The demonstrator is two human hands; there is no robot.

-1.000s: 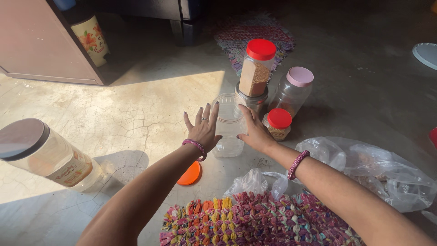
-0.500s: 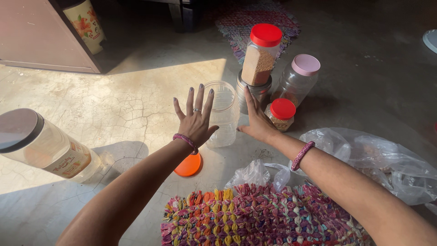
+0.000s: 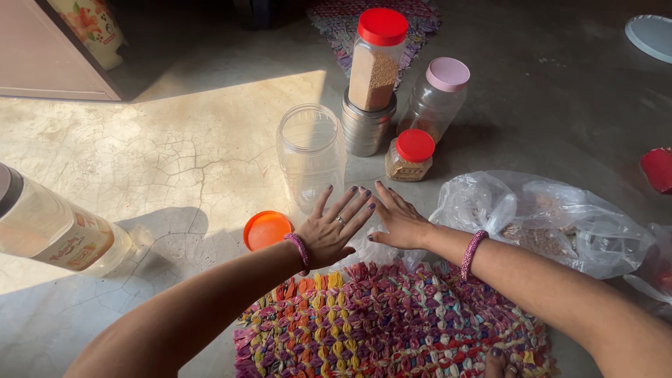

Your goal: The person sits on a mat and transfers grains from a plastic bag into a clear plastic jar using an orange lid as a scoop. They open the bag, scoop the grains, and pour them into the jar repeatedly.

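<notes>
**Head view: both hands spread flat near an open clear jar**

Both hands hover low over the concrete floor (image 3: 175, 161), palms down, fingers spread, holding nothing. The left hand (image 3: 332, 231) sits just in front of the empty clear jar (image 3: 310, 154), which stands upright and lidless, not touched. The right hand (image 3: 399, 220) lies beside it, fingertips close to the left hand's, over a small crumpled clear bag (image 3: 367, 252).

An orange lid (image 3: 266, 229) lies flat just left of the left wrist. Behind the jar, close-packed, stand a steel tin (image 3: 364, 129) carrying a tall red-capped jar (image 3: 374, 63), a pink-capped jar (image 3: 437, 98) and a short red-capped jar (image 3: 409, 157). A large clear plastic bag (image 3: 553, 220) crowds the right side. The woven rag mat (image 3: 385, 322) has its far edge right under both wrists. Open sunlit floor stretches left of the jar, up to a tilted bottle (image 3: 49, 231) at the frame's left edge.
</notes>
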